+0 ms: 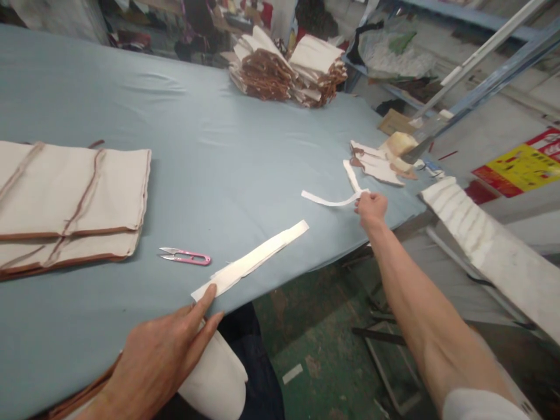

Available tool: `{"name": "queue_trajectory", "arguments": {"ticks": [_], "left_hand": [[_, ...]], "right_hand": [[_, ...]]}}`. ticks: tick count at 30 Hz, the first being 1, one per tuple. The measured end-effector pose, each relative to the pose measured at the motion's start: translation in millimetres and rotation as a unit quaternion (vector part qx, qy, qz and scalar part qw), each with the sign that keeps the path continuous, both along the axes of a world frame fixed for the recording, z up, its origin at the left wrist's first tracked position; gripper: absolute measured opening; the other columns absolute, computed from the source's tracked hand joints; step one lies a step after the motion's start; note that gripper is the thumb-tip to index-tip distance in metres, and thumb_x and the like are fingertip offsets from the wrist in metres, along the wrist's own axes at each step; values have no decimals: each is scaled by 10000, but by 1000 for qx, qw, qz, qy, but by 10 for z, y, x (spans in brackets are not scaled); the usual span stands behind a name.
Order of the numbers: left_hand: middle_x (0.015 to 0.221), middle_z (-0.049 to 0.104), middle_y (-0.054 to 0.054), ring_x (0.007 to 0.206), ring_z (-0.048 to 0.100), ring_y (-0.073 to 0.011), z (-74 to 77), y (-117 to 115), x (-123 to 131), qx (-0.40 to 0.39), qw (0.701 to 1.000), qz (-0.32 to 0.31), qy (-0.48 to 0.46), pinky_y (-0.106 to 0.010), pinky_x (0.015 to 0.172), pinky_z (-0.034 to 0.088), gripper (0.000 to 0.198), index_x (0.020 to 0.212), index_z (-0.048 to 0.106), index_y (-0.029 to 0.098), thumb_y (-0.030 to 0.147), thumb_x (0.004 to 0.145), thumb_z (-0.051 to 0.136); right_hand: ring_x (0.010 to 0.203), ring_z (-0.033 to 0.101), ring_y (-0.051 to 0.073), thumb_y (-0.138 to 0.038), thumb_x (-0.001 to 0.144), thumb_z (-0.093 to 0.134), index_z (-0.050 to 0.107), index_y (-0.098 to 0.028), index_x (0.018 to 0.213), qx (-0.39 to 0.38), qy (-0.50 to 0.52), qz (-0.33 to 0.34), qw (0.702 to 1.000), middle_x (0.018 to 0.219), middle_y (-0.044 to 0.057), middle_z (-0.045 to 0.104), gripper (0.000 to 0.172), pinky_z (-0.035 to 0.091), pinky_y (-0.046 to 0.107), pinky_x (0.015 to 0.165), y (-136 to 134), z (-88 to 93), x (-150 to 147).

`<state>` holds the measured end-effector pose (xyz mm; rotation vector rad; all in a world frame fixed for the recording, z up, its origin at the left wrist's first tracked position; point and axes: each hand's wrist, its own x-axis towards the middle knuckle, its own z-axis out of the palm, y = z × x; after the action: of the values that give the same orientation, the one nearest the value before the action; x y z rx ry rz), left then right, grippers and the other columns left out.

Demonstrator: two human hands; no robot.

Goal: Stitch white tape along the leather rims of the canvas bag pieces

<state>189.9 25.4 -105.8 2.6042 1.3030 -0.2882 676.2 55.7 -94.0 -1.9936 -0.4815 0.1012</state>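
My left hand (170, 344) rests at the near table edge, fingers apart, its index fingertip touching the lower end of a small stack of cream strips (256, 255). Reaching out to the right, my right hand (371, 207) pinches white strips (335, 202) that fork into two tails on the table. Pink-handled thread snips (186, 256) lie to the left of the stack, blades pointing left. Below my left hand, a cream fabric piece (219, 373) hangs over my lap.
Folded cream fabric with brown edging (118, 192) lies at the left of the blue table (210, 151). Fabric bundles (284, 67) stand at the back. Small cloth pieces (378, 163) and a metal frame are at the right, beside a white padded board (494, 251).
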Motion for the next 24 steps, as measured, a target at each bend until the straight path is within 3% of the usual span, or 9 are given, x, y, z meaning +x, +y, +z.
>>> {"name": "queue_trajectory", "arguments": {"ticks": [3,6,11,14,18,21,24], "left_hand": [[1082,843,-77,896,808,-346,17,1,11,-3,1000,0,8,-345,611,555,523,1556,528,310,347,1035,537],[1102,837,-95,946,801,-381,102,13,54,-24,999,0,25,-403,669,585,527,1586,484,277,364,1066,481],[914,840,-140,895,800,-412,209,-4,75,-24,998,57,-1,-434,715,576,575,1634,393,204,386,1089,415],[909,831,-145,912,792,-408,204,-45,12,-45,989,114,-87,-407,727,538,539,1582,482,220,394,1075,425],[856,786,-130,872,743,-346,203,-156,-130,-159,934,147,-285,-361,746,452,365,1182,748,183,351,1029,463],[735,711,-39,751,656,-224,214,-305,-242,-234,886,115,-384,-298,703,408,329,876,752,201,390,1004,516],[656,576,8,657,510,-157,226,-473,-334,-314,809,98,-487,-257,616,362,369,813,737,176,463,969,566]], "right_hand": [[659,657,110,-308,1068,558,657,-128,999,44,4,7,999,862,23,689,216,536,209,539,4,271,-55],[595,647,94,-296,1045,504,618,-158,900,85,13,74,994,787,20,690,231,445,156,434,-16,521,-339],[596,691,114,-442,948,614,595,-187,880,112,58,226,966,783,27,732,264,483,165,439,-87,783,-1190],[616,719,139,-572,892,647,584,-198,859,113,91,313,939,752,27,734,382,515,185,458,-172,885,-1825],[620,732,146,-615,844,708,575,-207,850,123,171,425,881,720,-4,717,429,533,188,472,-331,1031,-2684],[619,726,142,-580,884,694,607,-203,857,121,215,484,840,723,-1,723,388,537,191,481,-465,1128,-3266],[592,703,141,-535,930,646,617,-214,838,125,239,506,819,718,-1,722,336,540,209,489,-618,1173,-3756]]}}
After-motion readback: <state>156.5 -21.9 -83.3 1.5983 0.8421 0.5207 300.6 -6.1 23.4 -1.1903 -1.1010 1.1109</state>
